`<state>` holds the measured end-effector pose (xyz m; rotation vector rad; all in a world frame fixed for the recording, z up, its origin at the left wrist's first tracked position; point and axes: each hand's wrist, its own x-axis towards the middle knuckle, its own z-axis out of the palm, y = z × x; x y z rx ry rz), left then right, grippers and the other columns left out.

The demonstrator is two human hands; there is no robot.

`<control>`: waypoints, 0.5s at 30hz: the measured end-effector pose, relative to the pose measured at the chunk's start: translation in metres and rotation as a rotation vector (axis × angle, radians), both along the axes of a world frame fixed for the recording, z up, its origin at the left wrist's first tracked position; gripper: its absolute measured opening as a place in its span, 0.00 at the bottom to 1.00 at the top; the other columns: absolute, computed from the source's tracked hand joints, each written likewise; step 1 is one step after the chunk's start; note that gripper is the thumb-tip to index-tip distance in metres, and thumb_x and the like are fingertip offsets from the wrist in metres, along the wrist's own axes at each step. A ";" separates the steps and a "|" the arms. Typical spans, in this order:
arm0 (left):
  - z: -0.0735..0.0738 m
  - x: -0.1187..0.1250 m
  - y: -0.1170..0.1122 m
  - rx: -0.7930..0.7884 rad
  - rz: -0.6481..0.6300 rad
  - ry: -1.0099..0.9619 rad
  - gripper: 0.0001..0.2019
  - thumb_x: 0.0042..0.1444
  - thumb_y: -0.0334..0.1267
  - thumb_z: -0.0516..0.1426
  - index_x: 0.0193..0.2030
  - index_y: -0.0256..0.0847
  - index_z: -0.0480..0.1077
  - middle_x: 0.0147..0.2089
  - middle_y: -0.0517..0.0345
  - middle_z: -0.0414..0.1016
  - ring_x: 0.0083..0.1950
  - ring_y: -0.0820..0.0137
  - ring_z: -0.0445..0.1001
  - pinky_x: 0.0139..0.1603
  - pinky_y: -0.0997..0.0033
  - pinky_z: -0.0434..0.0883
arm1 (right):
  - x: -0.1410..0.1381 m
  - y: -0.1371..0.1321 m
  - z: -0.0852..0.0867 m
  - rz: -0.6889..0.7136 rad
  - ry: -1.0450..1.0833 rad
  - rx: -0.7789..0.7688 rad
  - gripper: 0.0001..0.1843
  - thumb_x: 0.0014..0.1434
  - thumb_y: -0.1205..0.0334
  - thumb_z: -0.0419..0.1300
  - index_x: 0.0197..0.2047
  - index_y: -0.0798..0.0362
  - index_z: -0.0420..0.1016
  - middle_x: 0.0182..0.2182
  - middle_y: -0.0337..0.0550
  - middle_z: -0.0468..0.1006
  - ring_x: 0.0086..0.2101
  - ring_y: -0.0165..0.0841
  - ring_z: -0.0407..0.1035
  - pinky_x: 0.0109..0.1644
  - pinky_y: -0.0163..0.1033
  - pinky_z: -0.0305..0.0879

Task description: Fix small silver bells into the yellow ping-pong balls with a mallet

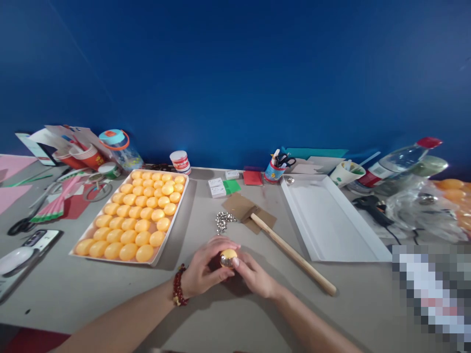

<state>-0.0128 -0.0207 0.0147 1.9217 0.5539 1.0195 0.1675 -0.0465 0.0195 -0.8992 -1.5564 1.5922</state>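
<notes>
Both hands meet low in the middle of the grey table. My left hand point(206, 267), with a red bead bracelet at the wrist, curls round a yellow ball point(228, 254) from the left. My right hand point(253, 275) pinches the same ball from the right, with a small silvery piece pressed against the ball's lower side. A white tray point(85, 238) full of several yellow balls point(142, 215) lies to the left. A pile of small silver bits point(222, 221) sits just beyond my hands.
A wooden mallet point(294, 255) lies on brown card point(239, 206) to the right, beside an empty white tray point(331, 220). Cups, scissors, a glue pot point(180, 161), a pen cup point(275, 170), a bottle point(401, 159) and a glue gun point(373, 208) line the back. A phone point(37, 240) lies far left.
</notes>
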 end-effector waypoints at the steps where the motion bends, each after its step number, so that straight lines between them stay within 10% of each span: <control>1: 0.001 0.000 0.000 0.014 0.016 0.005 0.19 0.59 0.39 0.59 0.57 0.41 0.67 0.54 0.45 0.75 0.58 0.57 0.70 0.61 0.51 0.66 | 0.000 0.001 0.000 -0.011 0.001 0.011 0.28 0.64 0.36 0.47 0.36 0.54 0.69 0.30 0.41 0.68 0.31 0.32 0.61 0.38 0.37 0.63; 15: -0.001 0.000 0.001 0.079 0.014 0.060 0.22 0.56 0.36 0.62 0.57 0.43 0.66 0.57 0.45 0.73 0.59 0.58 0.70 0.63 0.51 0.66 | 0.000 -0.001 -0.001 -0.045 -0.026 -0.045 0.26 0.63 0.38 0.51 0.34 0.54 0.68 0.30 0.40 0.68 0.33 0.33 0.61 0.39 0.37 0.62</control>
